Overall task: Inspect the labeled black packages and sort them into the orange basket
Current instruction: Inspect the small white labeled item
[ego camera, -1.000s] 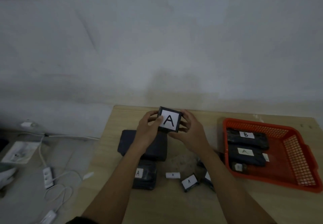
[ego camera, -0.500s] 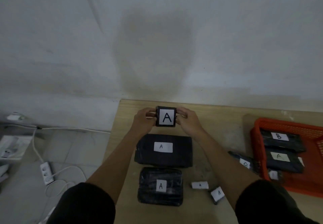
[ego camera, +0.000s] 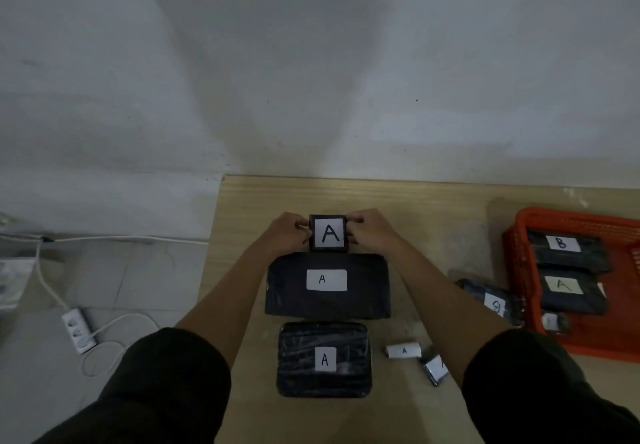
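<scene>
Small square black package (ego camera: 328, 234) labelled A now squared up, pinched between left hand (ego camera: 288, 235) and right hand (ego camera: 370, 234) near worktop (ego camera: 433, 208) far edge. Inspection apparently finishing; orange plastic basket (ego camera: 512, 246) at right edge awaits.
</scene>
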